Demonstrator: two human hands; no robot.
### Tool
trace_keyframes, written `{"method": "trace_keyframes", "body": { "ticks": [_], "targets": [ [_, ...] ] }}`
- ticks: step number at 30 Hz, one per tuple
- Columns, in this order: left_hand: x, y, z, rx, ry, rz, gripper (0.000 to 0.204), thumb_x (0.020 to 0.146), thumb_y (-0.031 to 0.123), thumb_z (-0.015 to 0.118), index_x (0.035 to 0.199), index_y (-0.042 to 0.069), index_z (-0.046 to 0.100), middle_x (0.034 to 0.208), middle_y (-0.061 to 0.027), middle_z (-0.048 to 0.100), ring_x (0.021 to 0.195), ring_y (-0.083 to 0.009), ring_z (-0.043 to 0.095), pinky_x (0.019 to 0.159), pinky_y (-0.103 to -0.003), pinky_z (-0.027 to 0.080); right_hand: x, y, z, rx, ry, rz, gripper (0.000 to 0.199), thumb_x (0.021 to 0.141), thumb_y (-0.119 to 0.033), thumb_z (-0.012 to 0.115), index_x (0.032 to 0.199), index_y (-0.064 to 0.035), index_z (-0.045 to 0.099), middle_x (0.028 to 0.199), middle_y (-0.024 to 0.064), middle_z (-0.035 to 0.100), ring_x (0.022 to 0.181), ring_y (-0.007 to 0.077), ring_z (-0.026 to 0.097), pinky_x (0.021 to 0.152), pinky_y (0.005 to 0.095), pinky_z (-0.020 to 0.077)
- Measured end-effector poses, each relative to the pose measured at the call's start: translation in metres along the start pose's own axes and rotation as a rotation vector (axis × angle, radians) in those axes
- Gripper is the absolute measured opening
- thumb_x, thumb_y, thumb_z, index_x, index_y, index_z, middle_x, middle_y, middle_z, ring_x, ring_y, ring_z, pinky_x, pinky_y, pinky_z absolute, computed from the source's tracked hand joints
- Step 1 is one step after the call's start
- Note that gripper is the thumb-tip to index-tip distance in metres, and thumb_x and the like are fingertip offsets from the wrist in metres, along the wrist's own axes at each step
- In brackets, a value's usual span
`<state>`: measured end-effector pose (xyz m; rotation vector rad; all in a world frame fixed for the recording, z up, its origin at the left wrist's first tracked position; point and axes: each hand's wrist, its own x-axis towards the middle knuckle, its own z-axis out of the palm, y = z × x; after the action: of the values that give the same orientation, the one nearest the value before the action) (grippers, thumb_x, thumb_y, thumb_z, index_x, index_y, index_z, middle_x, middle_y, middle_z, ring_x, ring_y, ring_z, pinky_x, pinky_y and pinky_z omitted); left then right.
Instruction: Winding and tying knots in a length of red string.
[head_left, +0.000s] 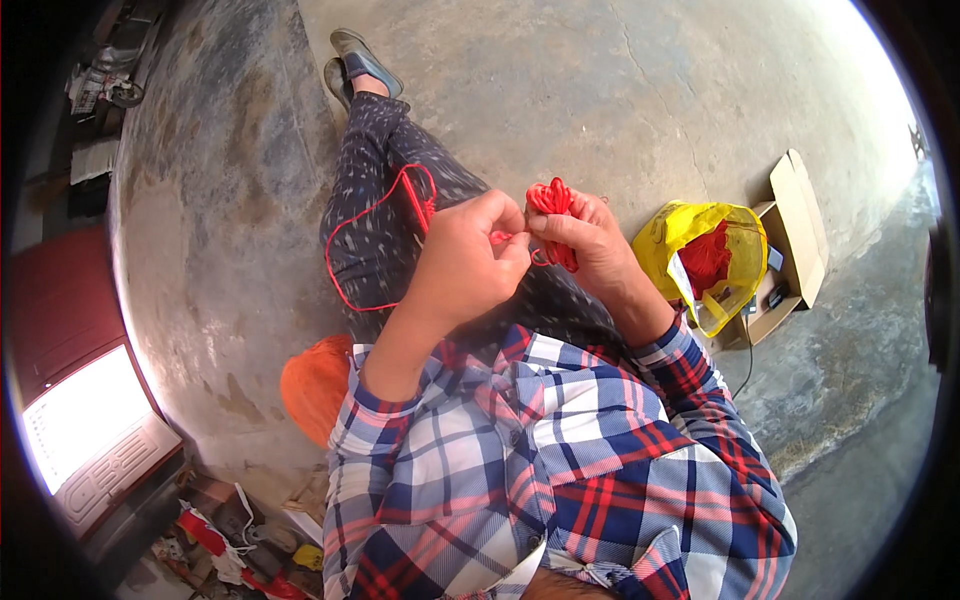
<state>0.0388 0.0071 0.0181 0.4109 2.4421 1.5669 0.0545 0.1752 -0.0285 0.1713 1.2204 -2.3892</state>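
Above my lap, my two hands are close together at chest front. My right hand (598,248) is closed round a looped bundle of red cord (551,197), its thumb pressed across the strands. My left hand (468,262) is closed in a pinch on red cord beside the bundle, fingertips nearly touching the right thumb. From the left hand, a loose loop of red cord (338,285) trails over my patterned trousers (375,150). A narrow straight red piece (415,207) with knotted cord beside it lies just beyond the left wrist, partly hidden by that hand.
To the right stands a yellow bag (655,240) holding red cord (706,258), next to an open cardboard box (800,225) with small dark items and a cable. Something orange (318,388) is at my left hip. Mixed clutter (240,545) lies at lower left, near a red door (65,310).
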Motion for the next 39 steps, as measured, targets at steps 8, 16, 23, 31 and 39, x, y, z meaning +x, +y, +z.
{"method": "trace_keyframes", "body": {
  "ticks": [8, 16, 23, 31, 39],
  "targets": [
    [-0.005, -0.014, 0.003, 0.080, -0.012, -0.026, 0.004, 0.074, -0.002, 0.059, 0.074, -0.001, 0.056, 0.063, -0.0031, 0.054, 0.056, -0.0059, 0.049, 0.050, -0.026, 0.040, -0.001, 0.015, -0.006, 0.080, -0.077, 0.069, 0.018, 0.089, -0.018, 0.064, 0.103, -0.0057, 0.060, 0.077, -0.0053, 0.055, 0.064, 0.0031, 0.046, 0.055, 0.0192, 0.0348],
    [-0.009, -0.029, 0.002, -0.462, 0.181, -0.190, 0.004, 0.080, -0.002, 0.056, 0.078, 0.001, 0.057, 0.077, -0.0029, 0.056, 0.049, -0.0063, 0.043, 0.044, -0.022, 0.034, 0.006, 0.010, -0.011, -0.213, -0.196, 0.190, 0.022, 0.093, -0.019, 0.061, 0.108, -0.0037, 0.059, 0.077, -0.0053, 0.055, 0.063, 0.0025, 0.045, 0.055, 0.0193, 0.0354],
    [-0.018, -0.037, -0.009, -1.152, -0.075, -0.532, 0.002, 0.085, 0.003, 0.055, 0.085, 0.003, 0.057, 0.074, -0.0029, 0.056, 0.048, -0.0021, 0.036, 0.041, -0.018, 0.026, 0.012, 0.020, -0.007, -0.340, -0.142, -0.024, 0.025, 0.092, -0.018, 0.062, 0.112, -0.0028, 0.058, 0.082, -0.0062, 0.056, 0.069, 0.0022, 0.047, 0.057, 0.0186, 0.0369],
    [-0.017, -0.032, -0.001, -0.507, 0.079, -0.377, 0.005, 0.090, 0.004, 0.056, 0.085, 0.004, 0.057, 0.068, 0.0050, 0.050, 0.051, 0.0014, 0.034, 0.043, -0.016, 0.026, 0.007, 0.008, -0.019, -0.112, 0.113, 0.034, 0.027, 0.090, -0.017, 0.060, 0.114, -0.0033, 0.060, 0.082, -0.0032, 0.056, 0.067, 0.0046, 0.046, 0.057, 0.0204, 0.0346],
    [-0.014, -0.030, 0.001, -0.472, 0.066, -0.370, 0.007, 0.092, 0.005, 0.055, 0.085, 0.004, 0.057, 0.069, 0.0051, 0.050, 0.052, 0.0017, 0.034, 0.042, -0.016, 0.025, -0.011, -0.020, -0.009, -0.056, -0.086, 0.033, 0.044, 0.086, -0.014, 0.066, 0.126, 0.0006, 0.053, 0.086, 0.0019, 0.062, 0.072, 0.0081, 0.055, 0.066, 0.0193, 0.0414]
  ]
}}
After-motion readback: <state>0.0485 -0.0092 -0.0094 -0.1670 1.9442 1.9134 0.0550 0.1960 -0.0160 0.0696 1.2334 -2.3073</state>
